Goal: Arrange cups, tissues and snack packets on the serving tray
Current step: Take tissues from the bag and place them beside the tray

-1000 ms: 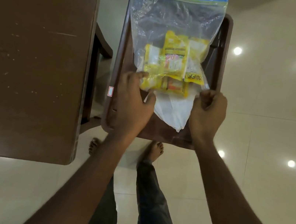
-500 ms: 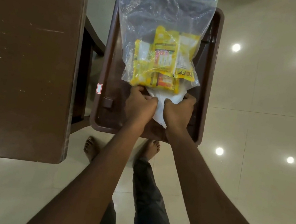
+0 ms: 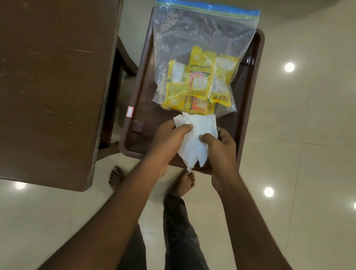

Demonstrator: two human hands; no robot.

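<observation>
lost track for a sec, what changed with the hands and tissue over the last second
Both hands left the lower corners of the zip bag and closed in on the white tissue. The left hand and right hand now pinch it and have drawn it a little toward the person. The bag, snack packets inside, stayed flat on the tray.

Probably home: tiled floor [image 3: 309,155], wooden table [image 3: 39,89]

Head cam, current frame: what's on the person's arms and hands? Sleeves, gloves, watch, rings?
Nothing worn that shows. The left hand and right hand are bare: no gloves, and no rings visible. The left forearm and right forearm are bare down to the frame edge, with no sleeve cuff, watch or band in view. There are no cables or markings.
</observation>
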